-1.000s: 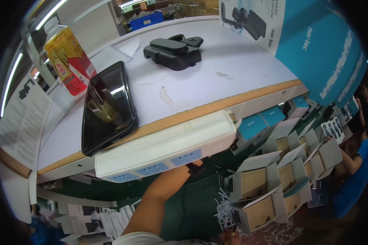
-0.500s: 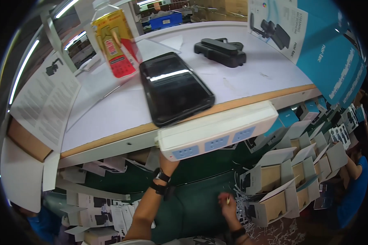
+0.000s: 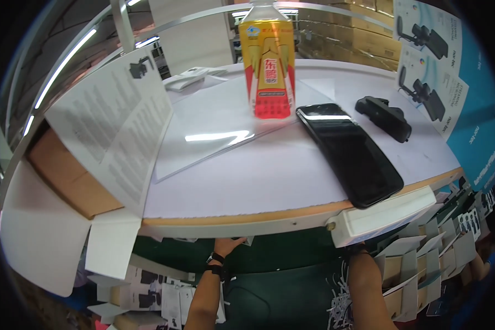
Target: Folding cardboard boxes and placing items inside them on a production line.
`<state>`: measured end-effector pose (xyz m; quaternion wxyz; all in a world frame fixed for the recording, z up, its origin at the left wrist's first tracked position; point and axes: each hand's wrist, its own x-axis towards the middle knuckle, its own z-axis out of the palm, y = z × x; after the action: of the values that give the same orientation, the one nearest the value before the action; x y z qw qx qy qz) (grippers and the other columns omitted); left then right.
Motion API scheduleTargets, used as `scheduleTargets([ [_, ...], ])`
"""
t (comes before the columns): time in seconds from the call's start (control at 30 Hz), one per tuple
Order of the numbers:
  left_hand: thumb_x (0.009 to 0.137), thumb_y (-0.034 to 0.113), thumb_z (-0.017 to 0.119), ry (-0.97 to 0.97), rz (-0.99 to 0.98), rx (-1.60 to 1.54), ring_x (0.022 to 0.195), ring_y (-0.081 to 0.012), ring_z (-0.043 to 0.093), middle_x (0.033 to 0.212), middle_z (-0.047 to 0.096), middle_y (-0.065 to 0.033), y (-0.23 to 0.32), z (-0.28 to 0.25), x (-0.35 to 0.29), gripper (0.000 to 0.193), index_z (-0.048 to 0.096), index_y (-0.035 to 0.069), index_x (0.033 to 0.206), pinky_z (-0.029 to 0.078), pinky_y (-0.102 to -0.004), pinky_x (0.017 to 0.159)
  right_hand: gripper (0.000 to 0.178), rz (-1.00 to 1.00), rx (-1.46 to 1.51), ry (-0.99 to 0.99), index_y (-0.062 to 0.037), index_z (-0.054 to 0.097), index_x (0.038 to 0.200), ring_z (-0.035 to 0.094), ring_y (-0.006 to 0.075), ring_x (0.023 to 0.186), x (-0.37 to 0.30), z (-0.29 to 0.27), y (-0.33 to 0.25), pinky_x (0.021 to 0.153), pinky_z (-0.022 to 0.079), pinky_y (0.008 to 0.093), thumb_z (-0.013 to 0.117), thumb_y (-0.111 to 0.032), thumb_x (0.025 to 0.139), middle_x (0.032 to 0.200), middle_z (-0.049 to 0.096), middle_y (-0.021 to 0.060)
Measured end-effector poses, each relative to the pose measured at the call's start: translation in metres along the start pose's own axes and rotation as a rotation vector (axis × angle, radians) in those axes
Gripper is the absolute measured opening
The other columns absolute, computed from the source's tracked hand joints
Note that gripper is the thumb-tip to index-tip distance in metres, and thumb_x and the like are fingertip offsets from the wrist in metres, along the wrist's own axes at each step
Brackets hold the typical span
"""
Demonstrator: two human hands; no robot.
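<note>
My left hand [image 3: 229, 246] reaches under the front edge of the white shelf [image 3: 231, 192]. One digit stretches right toward a small pale corner [image 3: 249, 241]; the other fingers are hidden by the shelf edge, so its grip cannot be made out. My right forearm [image 3: 366, 280] rises on the right, and the hand itself is hidden behind the white power strip [image 3: 388, 220] fixed along the shelf front. On the shelf above lie a black smartphone [image 3: 355, 157] and a black clip-like device [image 3: 385, 116]. A yellow and red drink bottle [image 3: 269, 66] stands upright behind the phone.
An opened white box [image 3: 74, 170] leans at the left, beside a clear plastic sheet [image 3: 214, 137]. Blue-and-white printed boxes [image 3: 462, 82] stand at the right. Lower down are a green work surface [image 3: 275, 297], open cartons [image 3: 407, 264], shredded paper [image 3: 340, 300] and white leaflets [image 3: 179, 302].
The view has swung left, so shelf things sit further right. My left hand has come out from behind the power strip; my right hand has moved forward from the green surface to behind it.
</note>
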<state>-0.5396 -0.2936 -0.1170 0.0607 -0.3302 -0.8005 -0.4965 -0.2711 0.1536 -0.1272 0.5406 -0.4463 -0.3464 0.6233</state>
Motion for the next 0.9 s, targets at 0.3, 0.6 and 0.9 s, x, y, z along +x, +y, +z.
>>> scheduleTargets([
  [0.3,0.092,0.025,0.073,0.028,0.059,0.336,0.114,-0.0414,0.066,0.116,0.073,-0.0215,-0.066,-0.001,0.071,0.03,0.073,0.004,0.114,0.052,-0.0499,0.1,0.04,-0.016,-0.045,-0.232,-0.0022,0.061,0.135,0.067,0.0261,0.099,0.046,-0.029,0.011,0.089,0.056,0.0387,0.065,-0.005,0.095,0.117,0.07,0.0135],
  [0.6,0.093,0.026,0.071,0.248,-0.02,0.276,0.11,-0.0426,0.067,0.116,0.074,-0.021,-0.022,0.026,0.073,0.032,0.073,0.005,0.117,0.053,-0.0496,0.097,0.039,0.042,-0.125,-0.502,-0.0029,0.063,0.134,0.069,0.0279,0.096,0.121,-0.04,0.022,0.085,0.057,0.0397,0.066,-0.012,0.097,0.114,0.072,0.0141],
  [0.9,0.093,0.027,0.069,0.508,-0.312,0.314,0.106,-0.0438,0.068,0.115,0.074,-0.0204,-0.05,-0.048,0.053,0.034,0.072,0.006,0.12,0.055,-0.0493,0.094,0.038,0.256,-0.347,-0.902,-0.0037,0.065,0.134,0.072,0.0298,0.093,0.075,0.083,0.071,0.081,0.058,0.0406,0.066,-0.018,0.098,0.112,0.073,0.0146],
])
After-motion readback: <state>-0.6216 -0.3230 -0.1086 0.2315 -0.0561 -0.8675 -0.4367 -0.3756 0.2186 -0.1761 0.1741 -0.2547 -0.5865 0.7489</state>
